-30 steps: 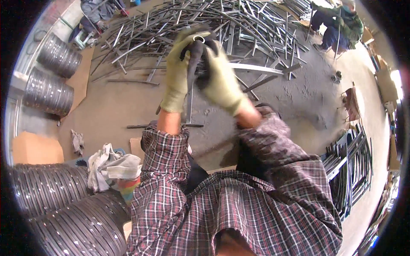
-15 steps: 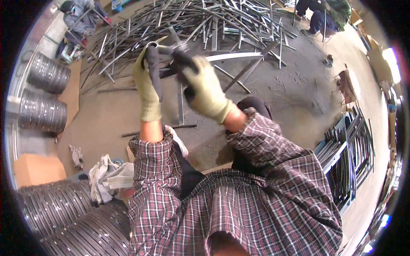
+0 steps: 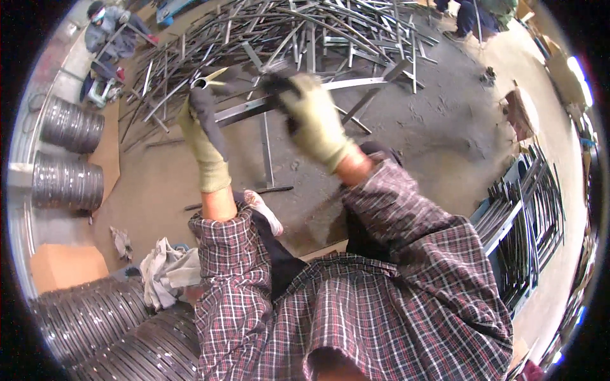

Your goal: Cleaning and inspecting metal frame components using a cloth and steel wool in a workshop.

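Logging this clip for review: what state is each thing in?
Left hand: gloved, grip closed around tube
Right hand: gloved, motion-blurred; grip unclear
Hollow tube: visible end open
Metal bars: loosely heaped
Gray cloth: crumpled
Two large ribbed bundles: tightly packed, side by side
Blue rack: loaded with dark strips

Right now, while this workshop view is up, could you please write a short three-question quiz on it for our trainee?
1. True or false: the right hand is bare.
2. On which side of the picture does the rack of dark strips stand?
a) far left
b) top middle
c) right
3. Which hand is nearer the round, open-ended piece?

Key:
1. False; it is gloved.
2. c
3. The left hand.
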### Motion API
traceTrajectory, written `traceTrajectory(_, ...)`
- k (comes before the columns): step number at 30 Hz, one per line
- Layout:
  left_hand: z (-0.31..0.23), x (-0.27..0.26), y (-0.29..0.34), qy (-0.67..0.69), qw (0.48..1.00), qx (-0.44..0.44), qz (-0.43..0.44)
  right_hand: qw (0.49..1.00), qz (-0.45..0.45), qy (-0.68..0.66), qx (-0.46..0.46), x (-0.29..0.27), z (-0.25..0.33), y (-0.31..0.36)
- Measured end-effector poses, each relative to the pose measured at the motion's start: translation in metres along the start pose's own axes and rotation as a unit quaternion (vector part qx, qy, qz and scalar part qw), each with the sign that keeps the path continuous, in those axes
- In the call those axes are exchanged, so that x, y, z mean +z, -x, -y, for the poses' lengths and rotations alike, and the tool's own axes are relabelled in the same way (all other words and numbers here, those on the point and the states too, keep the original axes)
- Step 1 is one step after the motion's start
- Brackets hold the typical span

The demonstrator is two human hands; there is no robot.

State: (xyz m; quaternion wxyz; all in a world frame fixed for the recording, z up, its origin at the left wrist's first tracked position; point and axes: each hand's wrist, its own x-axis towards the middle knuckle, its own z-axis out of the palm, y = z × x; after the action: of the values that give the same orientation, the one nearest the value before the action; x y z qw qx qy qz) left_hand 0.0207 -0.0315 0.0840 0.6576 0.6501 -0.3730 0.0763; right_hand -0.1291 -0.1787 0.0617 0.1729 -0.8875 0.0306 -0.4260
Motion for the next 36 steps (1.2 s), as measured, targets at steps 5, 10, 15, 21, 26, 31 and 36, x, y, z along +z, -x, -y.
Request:
traceTrajectory(5, 0.027, 0.019, 0.002, 0.133, 0.989, -0.026, -0.062, 0.984, -0.091, 0.012, 0.15, -0.037, -0.088, 0.015)
traceTrajectory(10, -0.027, 0.038, -0.014, 0.172, 0.984, -0.009, 0.048, 0.952, -0.098, -0.277, 0.084, 0.003, 0.072, -0.044)
traceTrajectory(15, -0.022, 0.021, -0.005, 0.261, 0.965, -0.009, 0.021, 0.999, 0.001, -0.044, 0.001, 0.006, -0.003, -0.007)
traceTrajectory(21, -0.034, 0.021, -0.004, 0.02, 0.998, -0.052, 0.005, 0.974, -0.016, 0.177, 0.142, -0.041, -0.115, 0.023)
traceTrajectory(26, -0.028, 0.007, 0.001, 0.07, 0.996, -0.027, 0.038, 0.999, 0.028, -0.008, 0.023, -0.005, -0.011, -0.002)
traceTrajectory(31, -0.028, 0.018, -0.002, 0.023, 0.998, -0.044, 0.046, 0.974, -0.041, 0.204, 0.093, -0.064, -0.153, 0.043)
traceTrajectory(36, -0.046, 0.021, -0.002, -0.051, 0.997, -0.053, 0.039, 0.995, -0.001, 0.017, 0.097, -0.014, -0.037, 0.021)
